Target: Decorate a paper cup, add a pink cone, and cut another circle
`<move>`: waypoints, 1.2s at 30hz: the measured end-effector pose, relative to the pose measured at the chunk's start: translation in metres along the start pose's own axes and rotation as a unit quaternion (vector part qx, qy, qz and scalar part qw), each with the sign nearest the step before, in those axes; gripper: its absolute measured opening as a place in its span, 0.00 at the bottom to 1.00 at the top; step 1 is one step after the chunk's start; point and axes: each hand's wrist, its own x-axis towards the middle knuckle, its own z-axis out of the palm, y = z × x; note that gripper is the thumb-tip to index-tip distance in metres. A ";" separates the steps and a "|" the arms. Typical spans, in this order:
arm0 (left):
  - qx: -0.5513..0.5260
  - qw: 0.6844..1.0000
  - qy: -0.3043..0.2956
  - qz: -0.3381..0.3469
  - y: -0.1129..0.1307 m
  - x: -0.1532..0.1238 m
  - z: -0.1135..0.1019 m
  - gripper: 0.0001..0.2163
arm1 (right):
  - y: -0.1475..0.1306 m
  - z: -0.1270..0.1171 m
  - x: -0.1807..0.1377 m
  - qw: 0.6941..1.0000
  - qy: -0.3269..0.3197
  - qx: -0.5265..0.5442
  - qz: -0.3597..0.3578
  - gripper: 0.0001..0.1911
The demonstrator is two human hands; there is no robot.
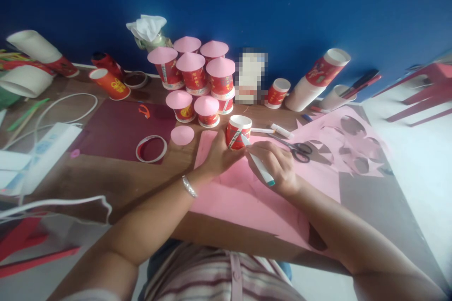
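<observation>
My left hand [221, 153] is closed around a red paper cup [233, 129] with a white rim, held upright over pink paper [243, 202]. A pale strip with green marks runs slantwise down the cup's side. In my right hand [277, 162] is a white marker pen [259, 165] with a green end, its tip at the cup beside the strip. Whether the tip touches the cup, I cannot tell. The pen's cap [282, 130] seems to lie just behind, on the table. A pair of scissors [300, 151] rests right of my right hand.
Several red cups with pink cone tops [190, 68] stand at the back, near a pink paper disc [182, 135]. Cut pink sheet scraps [348, 138] lie right; stacked cups [319, 77] lean behind. A tape roll [151, 148] and power strip [44, 155] are left.
</observation>
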 end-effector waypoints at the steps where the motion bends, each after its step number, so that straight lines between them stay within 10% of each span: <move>1: -0.006 1.000 0.001 0.006 -0.001 0.000 -0.001 0.26 | 0.000 0.000 0.000 1.000 0.000 -0.003 0.002 0.18; 36: 0.038 0.998 0.030 -0.036 0.005 -0.003 0.003 0.26 | -0.004 -0.002 0.004 0.999 -0.018 -0.016 -0.031 0.20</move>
